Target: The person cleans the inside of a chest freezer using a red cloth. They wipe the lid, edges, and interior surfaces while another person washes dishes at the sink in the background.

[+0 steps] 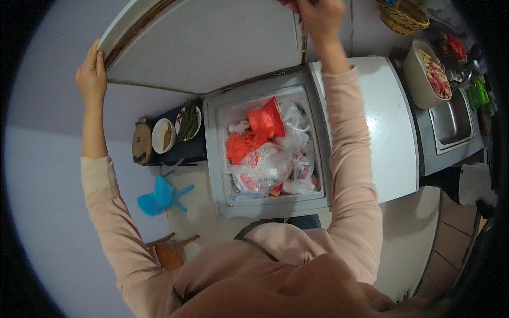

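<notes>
In front of me a chest freezer (214, 159) stands with its white lid (214, 43) raised. My left hand (91, 73) grips the lid's outer edge at the upper left. At the top of the view my right hand (324, 22) presses a dark red cloth (293, 5) at the lid's right edge; the picture's rim cuts off part of both. Inside the freezer lie knotted clear plastic bags (270, 165), a red plastic bag (238, 148) and a red and gold packet (267, 119). What the bags hold is mostly unclear.
Left of the freezer, a dark stand holds a white bowl (162, 136) and a plate of green vegetables (190, 123). Below it is a blue plastic chair (159, 198). On the right are a white-topped appliance (391, 135), a tub of cut meat (417, 85) and a sink (455, 123); a person's sleeve (473, 183) shows there.
</notes>
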Demonstrator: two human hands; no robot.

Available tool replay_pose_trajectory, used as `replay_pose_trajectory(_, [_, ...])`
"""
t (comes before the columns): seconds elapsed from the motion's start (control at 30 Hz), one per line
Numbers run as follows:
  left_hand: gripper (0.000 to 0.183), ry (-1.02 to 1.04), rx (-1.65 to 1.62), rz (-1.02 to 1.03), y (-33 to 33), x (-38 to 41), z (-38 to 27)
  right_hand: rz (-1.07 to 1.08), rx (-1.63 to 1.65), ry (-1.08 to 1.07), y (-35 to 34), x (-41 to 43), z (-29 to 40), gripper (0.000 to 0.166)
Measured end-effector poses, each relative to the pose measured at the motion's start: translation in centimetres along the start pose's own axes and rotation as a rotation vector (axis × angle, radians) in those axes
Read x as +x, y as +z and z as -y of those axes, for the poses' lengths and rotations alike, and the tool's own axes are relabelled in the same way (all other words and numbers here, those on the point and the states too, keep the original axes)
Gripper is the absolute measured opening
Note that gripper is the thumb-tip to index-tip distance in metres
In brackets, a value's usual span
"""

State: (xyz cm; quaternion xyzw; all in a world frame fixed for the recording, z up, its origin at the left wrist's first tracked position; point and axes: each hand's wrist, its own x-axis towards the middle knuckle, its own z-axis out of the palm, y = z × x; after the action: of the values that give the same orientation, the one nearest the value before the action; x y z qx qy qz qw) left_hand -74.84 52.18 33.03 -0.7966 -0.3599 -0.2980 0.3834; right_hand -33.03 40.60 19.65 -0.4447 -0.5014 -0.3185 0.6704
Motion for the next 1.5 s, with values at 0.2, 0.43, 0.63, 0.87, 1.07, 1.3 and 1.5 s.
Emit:
replay_pose_trajectory(0.2, [0.027, -0.023, -0.018, 0.004, -0.1, -0.4, 0.6, -0.008, 0.063, 0.004, 0.7, -3.0, -1.7, 0.017])
replay_pose_trajectory(0.43, [0.029, -0.086, -0.016, 0.012, -0.6, 0.6, -0.9, -0.066, -0.061, 0.283, 3.0, -19.3, -7.8, 0.022])
replay_pose_trajectory(0.63, [0.030, -0.108, -0.056, 0.062, -0.8, -0.5, -0.1, 0.172, -0.116, 1.091, 1.9, -26.8, -6.3, 0.009])
replay_pose_trajectory(0.87, [0.030, -0.075, 0.045, 0.061, -1.0, -0.4, -0.6, -0.182, -0.143, 0.823, 2.7, -25.0, -5.6, 0.011])
replay_pose_trajectory(1.07, [0.030, -0.069, -0.019, -0.019, 0.0, -0.2, -0.4, -0.144, -0.190, 0.668, 4.7, -25.4, -7.2, 0.013])
replay_pose_trajectory(1.3, [0.030, -0.061, 0.020, -0.007, -0.8, 0.0, -1.1, -0.440, 0.268, 1.582, 7.5, -29.5, -6.8, 0.009])
replay_pose_trajectory(1.5, [0.032, -0.090, 0.055, 0.069, -1.0, 0.1, -1.3, -0.671, 0.229, 1.651, 8.5, -35.8, -6.3, 0.016])
